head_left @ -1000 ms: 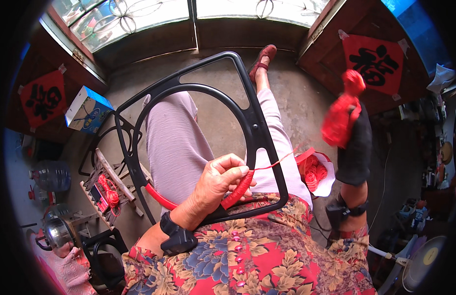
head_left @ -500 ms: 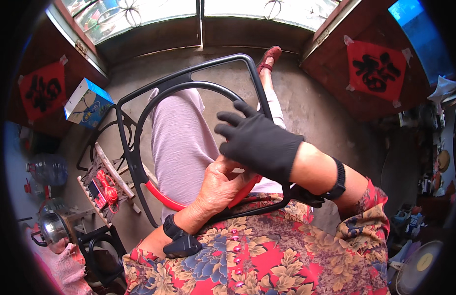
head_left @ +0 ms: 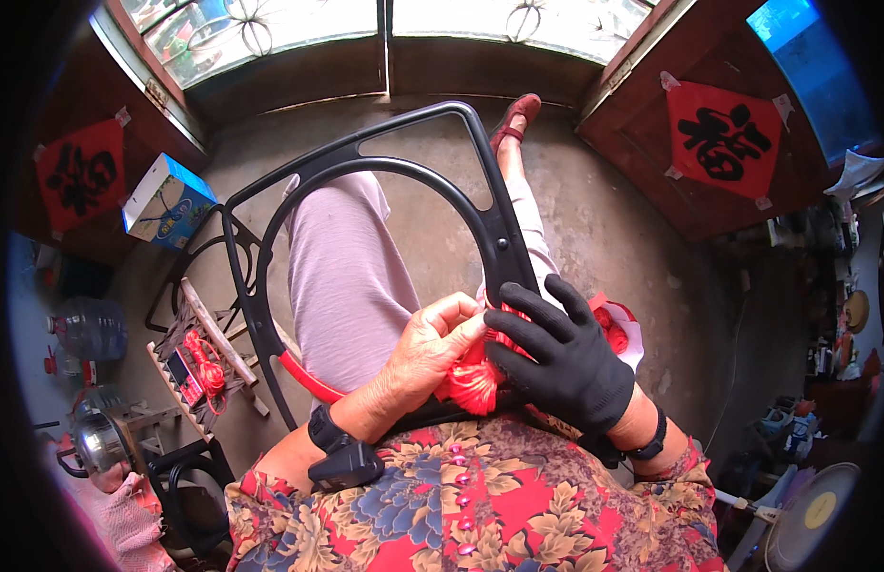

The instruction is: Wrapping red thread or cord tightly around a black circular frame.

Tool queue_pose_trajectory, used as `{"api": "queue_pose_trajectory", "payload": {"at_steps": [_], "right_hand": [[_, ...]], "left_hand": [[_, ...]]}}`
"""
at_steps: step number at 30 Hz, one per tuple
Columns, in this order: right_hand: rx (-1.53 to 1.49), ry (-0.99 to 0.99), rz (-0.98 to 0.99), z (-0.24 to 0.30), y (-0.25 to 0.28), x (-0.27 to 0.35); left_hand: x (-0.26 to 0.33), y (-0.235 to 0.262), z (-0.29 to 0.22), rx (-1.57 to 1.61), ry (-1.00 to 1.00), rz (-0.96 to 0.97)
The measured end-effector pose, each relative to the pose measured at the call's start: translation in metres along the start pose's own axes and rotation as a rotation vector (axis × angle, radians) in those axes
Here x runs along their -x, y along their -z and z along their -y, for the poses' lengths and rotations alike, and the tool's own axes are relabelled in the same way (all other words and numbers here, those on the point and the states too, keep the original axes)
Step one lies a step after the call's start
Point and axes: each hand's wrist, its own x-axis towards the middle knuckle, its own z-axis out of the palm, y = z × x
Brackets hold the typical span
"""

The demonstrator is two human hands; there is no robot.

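Observation:
A black frame (head_left: 500, 238) with a rounded inner ring lies tilted across my lap. Red wrapping (head_left: 308, 378) covers part of its ring at the lower left. My bare left hand (head_left: 423, 353) is closed, thumb and forefinger pinching red cord beside the ring's right side. A loose bundle of red cord (head_left: 473, 386) hangs under the fingertips. My right hand (head_left: 566, 357), in a black knitted glove, curls over the same cord and the frame's lower right part. More red cord (head_left: 609, 324) shows beyond the glove. The exact grip point is partly hidden.
At the left stand a small wooden stool (head_left: 213, 329) with red cord on it, a blue and white box (head_left: 170, 200), a clear plastic jug (head_left: 91, 329) and a metal pot (head_left: 103, 443). A round fan-like thing (head_left: 814, 520) sits at the lower right. Glazed doors lie ahead.
My right hand has moved down and toward my lap, from above the ring to its lower right side. My left hand has shifted slightly right. A red cord bundle now shows between them.

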Motion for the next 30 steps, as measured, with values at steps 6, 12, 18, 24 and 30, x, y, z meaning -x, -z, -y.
{"api": "queue_pose_trajectory", "payload": {"at_steps": [6, 12, 18, 24, 30], "right_hand": [[-1.456, -0.847, -0.321, 0.008, 0.008, 0.047], [-2.274, -0.553, -0.863, -0.019, 0.012, 0.076], [-2.133, -0.785, -0.992, -0.008, 0.013, 0.088], [-2.117, -0.907, -1.038, 0.013, 0.011, 0.112], [-1.970, -0.890, -1.231, 0.019, 0.020, 0.088]], "left_hand": [[0.003, -0.002, -0.011, -0.100, 0.231, -0.036], [0.005, -0.006, -0.012, -0.135, 0.248, 0.071], [0.018, -0.003, -0.008, -0.234, 0.267, 0.120], [0.014, -0.008, -0.005, -0.145, 0.210, 0.016], [0.005, -0.001, 0.000, 0.019, 0.158, -0.044]]}}
